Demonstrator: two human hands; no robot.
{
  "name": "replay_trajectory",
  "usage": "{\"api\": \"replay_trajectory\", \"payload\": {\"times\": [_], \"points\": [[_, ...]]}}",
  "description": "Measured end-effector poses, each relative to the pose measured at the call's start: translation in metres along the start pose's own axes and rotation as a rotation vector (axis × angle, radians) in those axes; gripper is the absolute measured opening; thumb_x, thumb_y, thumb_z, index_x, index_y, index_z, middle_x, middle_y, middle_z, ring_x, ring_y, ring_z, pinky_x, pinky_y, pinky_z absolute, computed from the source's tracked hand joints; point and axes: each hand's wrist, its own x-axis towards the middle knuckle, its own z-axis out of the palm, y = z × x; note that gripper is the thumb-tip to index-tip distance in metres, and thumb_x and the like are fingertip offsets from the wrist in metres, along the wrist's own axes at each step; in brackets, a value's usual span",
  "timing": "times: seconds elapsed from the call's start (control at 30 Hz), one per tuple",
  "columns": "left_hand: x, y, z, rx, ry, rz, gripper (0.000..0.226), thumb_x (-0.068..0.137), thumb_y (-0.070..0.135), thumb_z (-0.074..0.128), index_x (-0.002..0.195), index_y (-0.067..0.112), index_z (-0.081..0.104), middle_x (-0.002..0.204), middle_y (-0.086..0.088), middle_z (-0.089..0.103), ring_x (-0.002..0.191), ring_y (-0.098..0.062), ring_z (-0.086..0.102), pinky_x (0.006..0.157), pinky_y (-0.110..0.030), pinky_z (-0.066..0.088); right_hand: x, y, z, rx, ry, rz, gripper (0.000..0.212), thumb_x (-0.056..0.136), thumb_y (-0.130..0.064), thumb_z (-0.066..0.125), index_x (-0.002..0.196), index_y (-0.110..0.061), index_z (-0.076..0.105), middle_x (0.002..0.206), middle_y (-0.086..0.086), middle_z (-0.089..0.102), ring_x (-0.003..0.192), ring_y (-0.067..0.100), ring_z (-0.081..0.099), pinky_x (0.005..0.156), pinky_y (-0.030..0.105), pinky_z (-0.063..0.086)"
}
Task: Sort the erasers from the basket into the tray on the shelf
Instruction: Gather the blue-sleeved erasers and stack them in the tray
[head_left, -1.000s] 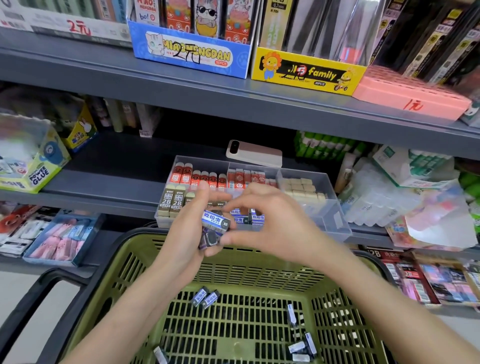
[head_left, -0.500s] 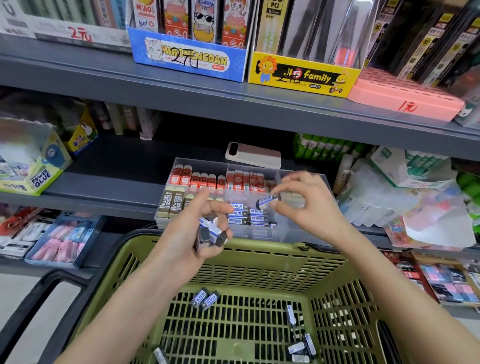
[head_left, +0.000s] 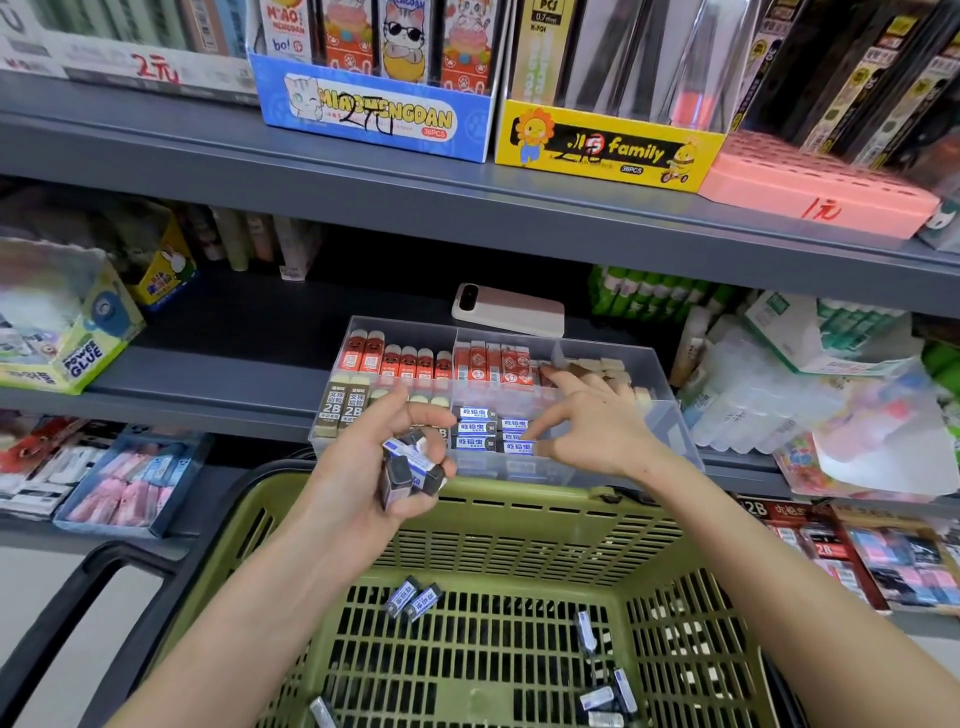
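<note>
- My left grip (head_left: 366, 480) was closed round a bundle of erasers (head_left: 410, 464), above the green basket (head_left: 519, 496).
- My right grip (head_left: 587, 426) pinched a blue-labelled eraser (head_left: 517, 446) in the middle front compartment of the tray (head_left: 670, 421) on the shelf (head_left: 208, 374).
- Loose erasers (head_left: 415, 603) lay on the basket floor.

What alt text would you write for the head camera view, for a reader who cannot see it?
The right hand pinches a blue-and-white eraser inside the clear tray on the shelf, while the left hand grips a bundle of erasers above a green basket holding several more.
</note>
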Motion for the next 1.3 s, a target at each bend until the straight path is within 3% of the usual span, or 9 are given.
{"api": "replay_trajectory", "payload": {"times": [0.2, 0.4, 0.6, 0.7, 0.77, 0.83, 1.03, 1.17, 1.3], "points": [[-0.001, 0.002, 0.005, -0.003, 0.008, -0.002, 0.046, 0.096, 0.041, 0.046, 0.075, 0.007, 0.069, 0.055, -0.004, 0.05, 0.051, -0.017, 0.054, 0.029, -0.013, 0.022, -0.012, -0.005, -0.006, -0.063, 0.129, -0.054, 0.019, 0.088, -0.047, 0.053, 0.097, -0.044, 0.069, 0.149, -0.006, 0.035, 0.131, 0.021, 0.029, 0.107, 0.039, 0.014], [-0.002, -0.002, 0.015, 0.03, 0.098, 0.049, 0.044, 0.099, 0.038, 0.041, 0.08, 0.006, 0.066, 0.055, -0.005, 0.057, 0.04, -0.012, 0.051, 0.031, -0.017, 0.03, -0.067, -0.063, -0.012, 0.556, 0.36, -0.334, 0.033, 0.072, -0.061, 0.058, 0.093, -0.039, 0.07, 0.106, -0.022, 0.055, 0.109, 0.002, 0.043, 0.097, 0.021, 0.029], [-0.006, -0.004, 0.021, 0.118, 0.159, 0.076, 0.048, 0.099, 0.039, 0.043, 0.065, 0.021, 0.071, 0.065, -0.003, 0.066, 0.062, -0.015, 0.058, 0.043, -0.021, 0.045, -0.073, -0.085, -0.008, 0.486, 0.374, -0.373, 0.022, 0.082, -0.039, 0.065, 0.098, -0.026, 0.071, 0.092, -0.016, 0.054, 0.097, 0.005, 0.044, 0.089, 0.022, 0.035], [-0.007, 0.001, 0.021, -0.052, 0.105, 0.006, 0.03, 0.096, 0.027, 0.049, 0.085, 0.003, 0.064, 0.071, -0.01, 0.063, 0.057, -0.015, 0.056, 0.04, -0.021, 0.043, -0.071, -0.078, -0.011, 0.8, 0.342, -0.342, 0.015, 0.089, -0.028, 0.052, 0.096, -0.035, 0.064, 0.093, -0.016, 0.062, 0.095, 0.003, 0.055, 0.087, 0.017, 0.041], [-0.01, 0.005, 0.017, -0.17, 0.049, -0.064, 0.013, 0.08, 0.006, 0.058, 0.089, -0.003, 0.061, 0.081, -0.016, 0.058, 0.061, -0.019, 0.056, 0.04, -0.02, 0.041, -0.064, -0.061, -0.02, 1.141, 0.305, -0.261, 0.017, 0.095, -0.022, 0.044, 0.097, -0.03, 0.06, 0.092, 0.001, 0.067, 0.087, 0.02, 0.066, 0.078, 0.029, 0.054], [-0.014, 0.008, 0.009, -0.24, -0.013, -0.085, 0.033, 0.065, -0.006, 0.053, 0.098, -0.007, 0.059, 0.093, -0.023, 0.055, 0.07, -0.025, 0.056, 0.045, -0.023, 0.047, -0.052, -0.039, -0.03, 1.321, 0.236, -0.136, 0.018, 0.1, -0.016, 0.038, 0.1, -0.02, 0.056, 0.086, 0.016, 0.064, 0.073, 0.026, 0.069, 0.061, 0.03, 0.057], [-0.021, 0.013, -0.005, -0.19, -0.032, -0.059, 0.04, 0.067, -0.012, 0.054, 0.105, -0.006, 0.062, 0.114, -0.028, 0.055, 0.091, -0.035, 0.07, 0.056, -0.026, 0.057, -0.013, 0.003, -0.031, 0.674, 0.081, 0.067, 0.018, 0.085, -0.011, 0.066, 0.098, -0.014, 0.053, 0.078, 0.001, 0.068, 0.065, 0.012, 0.056, 0.063, 0.028, 0.043], [-0.02, 0.015, -0.008, -0.004, -0.006, 0.013, 0.033, 0.068, 0.004, 0.064, 0.101, 0.003, 0.063, 0.098, -0.015, 0.066, 0.076, -0.022, 0.072, 0.042, -0.019, 0.049, -0.001, -0.006, -0.029, 0.331, 0.045, 0.033, 0.005, 0.076, -0.016, 0.076, 0.074, -0.016, 0.072, 0.063, -0.015, 0.061, 0.067, 0.005, 0.057, 0.067, 0.022, 0.041], [-0.019, 0.015, -0.01, 0.167, -0.005, 0.089, 0.03, 0.071, 0.019, 0.068, 0.1, 0.012, 0.067, 0.085, -0.005, 0.068, 0.061, -0.012, 0.063, 0.04, -0.017, 0.043, 0.001, -0.018, -0.013, 0.115, 0.137, 0.029, 0.002, 0.077, -0.021, 0.074, 0.077, -0.02, 0.075, 0.081, -0.007, 0.07, 0.079, 0.01, 0.061, 0.066, 0.021, 0.037]]}}
